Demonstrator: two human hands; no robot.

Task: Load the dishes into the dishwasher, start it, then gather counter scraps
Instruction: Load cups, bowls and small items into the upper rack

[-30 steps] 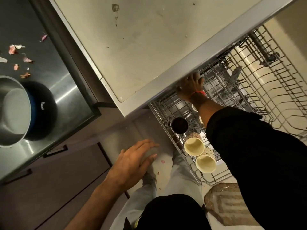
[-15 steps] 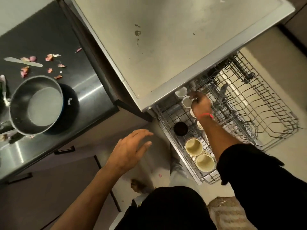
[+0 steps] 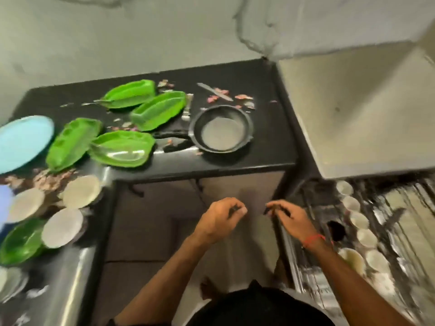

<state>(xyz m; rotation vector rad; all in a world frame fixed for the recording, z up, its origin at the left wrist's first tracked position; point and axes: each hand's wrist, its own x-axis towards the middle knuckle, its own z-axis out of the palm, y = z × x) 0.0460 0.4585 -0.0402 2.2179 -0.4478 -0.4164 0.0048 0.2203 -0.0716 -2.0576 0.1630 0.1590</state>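
Note:
My left hand [image 3: 219, 220] and my right hand [image 3: 290, 216] hang side by side in front of the cabinet below the black counter [image 3: 270, 147], fingers loosely curled, holding nothing. Right of my right hand, the pulled-out dishwasher rack [image 3: 400, 234] holds a row of pale cups [image 3: 366, 237] and one dark cup [image 3: 335, 230]. On the counter stand a black pan [image 3: 221, 129], several green leaf-shaped dishes [image 3: 122, 149], a blue plate [image 3: 21, 142] and three pale bowls [image 3: 81, 190]. Pink peel scraps [image 3: 217, 98] lie around a knife [image 3: 213, 91] behind the pan.
The dishwasher's grey top panel [image 3: 364, 109] juts out above the rack at the right. More scraps [image 3: 47, 178] lie between the blue plate and the bowls. Another green dish [image 3: 21, 243] sits at the left edge. The frame is blurred by motion.
The view has swung from the rack up to the counter. My right hand has come out of the rack, leaving the cups there, and both hands now hang together in front of me.

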